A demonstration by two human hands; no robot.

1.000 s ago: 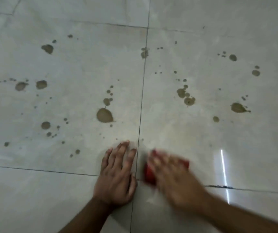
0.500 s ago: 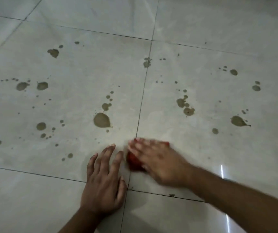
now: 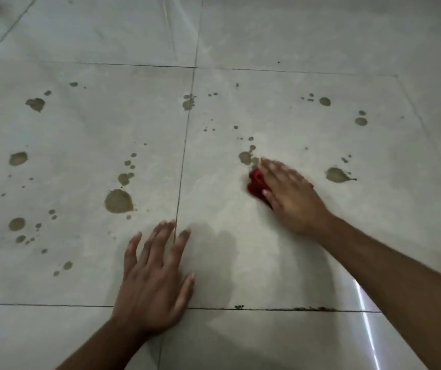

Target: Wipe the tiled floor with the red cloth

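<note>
My right hand (image 3: 291, 194) presses flat on the red cloth (image 3: 256, 184), which shows only as a bunched edge at the hand's left side. The cloth sits on the right-hand tile of the pale tiled floor (image 3: 240, 249), just below a brown spill cluster (image 3: 246, 157). My left hand (image 3: 152, 279) lies palm down with fingers spread across the vertical grout line, holding nothing. Brown splashes dot both tiles, the largest (image 3: 118, 201) on the left tile above my left hand.
More brown blots lie at the right (image 3: 336, 175), far right (image 3: 360, 121), far left (image 3: 17, 158) and upper left (image 3: 35, 104). A bright light streak (image 3: 366, 311) reflects off the floor at the lower right. Dark specks mark the near grout line (image 3: 307, 308).
My right hand has swept the red cloth up and to the right, away from my left hand, reaching the brown cluster on the right tile. My left hand stays planted.
</note>
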